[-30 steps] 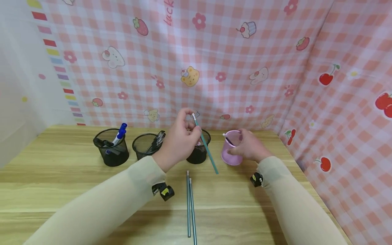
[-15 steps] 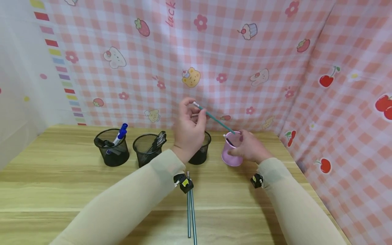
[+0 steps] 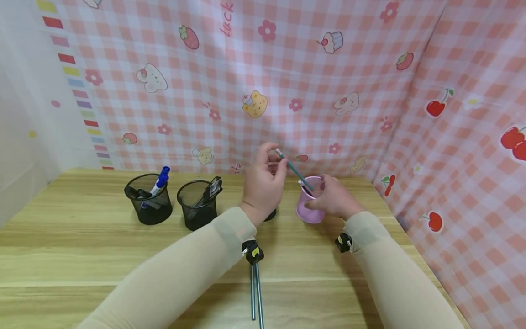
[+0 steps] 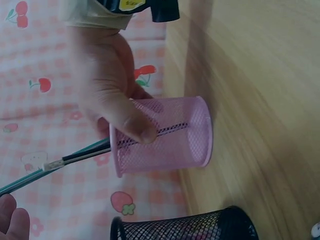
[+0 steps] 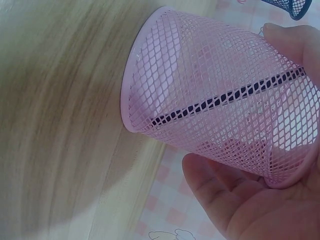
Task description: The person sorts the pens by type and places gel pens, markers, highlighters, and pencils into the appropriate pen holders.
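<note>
My left hand (image 3: 265, 183) pinches a teal pencil (image 3: 295, 171) near its white-eraser end, and the pencil slants down to the right. Its lower end is inside the mouth of a pink mesh pen holder (image 3: 305, 209). My right hand (image 3: 334, 196) grips that holder around its right side, thumb in front, while it stands upright on the table. A dark pencil with a white eraser (image 4: 85, 156) leans inside the holder; through the mesh in the right wrist view, the dark pencil (image 5: 225, 98) reaches down to the base.
Two more teal pencils (image 3: 258, 297) lie on the wooden table (image 3: 102, 260). To the left stand a black mesh holder (image 3: 158, 214) with a blue-capped marker (image 3: 160, 180) and another black holder (image 3: 197, 215) with black pens. My left hand mostly hides a third black holder (image 3: 271, 215).
My left hand has moved right with the teal pencil, first rising, then lowering. The pencil's lower end has swung from above the table into the pink holder. My right hand has stayed put.
</note>
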`<state>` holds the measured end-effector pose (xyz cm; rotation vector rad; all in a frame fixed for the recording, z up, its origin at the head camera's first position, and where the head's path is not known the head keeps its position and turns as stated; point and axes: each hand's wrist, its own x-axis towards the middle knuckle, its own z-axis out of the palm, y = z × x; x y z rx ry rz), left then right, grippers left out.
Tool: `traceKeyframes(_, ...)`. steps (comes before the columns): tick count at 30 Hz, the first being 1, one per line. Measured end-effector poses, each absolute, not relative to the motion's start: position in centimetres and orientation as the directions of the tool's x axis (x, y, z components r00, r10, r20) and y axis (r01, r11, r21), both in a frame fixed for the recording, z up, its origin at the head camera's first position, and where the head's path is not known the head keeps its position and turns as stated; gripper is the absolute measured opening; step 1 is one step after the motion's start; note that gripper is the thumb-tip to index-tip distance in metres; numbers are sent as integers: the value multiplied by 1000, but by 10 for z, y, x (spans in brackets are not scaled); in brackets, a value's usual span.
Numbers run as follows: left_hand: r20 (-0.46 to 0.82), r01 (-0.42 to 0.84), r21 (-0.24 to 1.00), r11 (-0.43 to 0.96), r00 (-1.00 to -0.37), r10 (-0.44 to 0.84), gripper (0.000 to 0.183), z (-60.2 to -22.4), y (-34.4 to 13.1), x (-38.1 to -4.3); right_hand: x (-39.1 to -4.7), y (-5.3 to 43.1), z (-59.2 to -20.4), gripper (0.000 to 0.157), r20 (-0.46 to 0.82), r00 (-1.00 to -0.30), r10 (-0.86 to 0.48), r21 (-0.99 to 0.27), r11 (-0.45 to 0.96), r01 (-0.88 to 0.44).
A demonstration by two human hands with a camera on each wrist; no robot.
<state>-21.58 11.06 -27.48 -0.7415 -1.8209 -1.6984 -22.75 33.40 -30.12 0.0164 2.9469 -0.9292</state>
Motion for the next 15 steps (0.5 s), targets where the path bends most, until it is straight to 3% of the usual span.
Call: traceKeyframes(15, 606, 632, 739, 235, -775, 180, 25, -283, 112, -209, -229, 334, -302, 98, -35, -999, -3, -566, 824, 17)
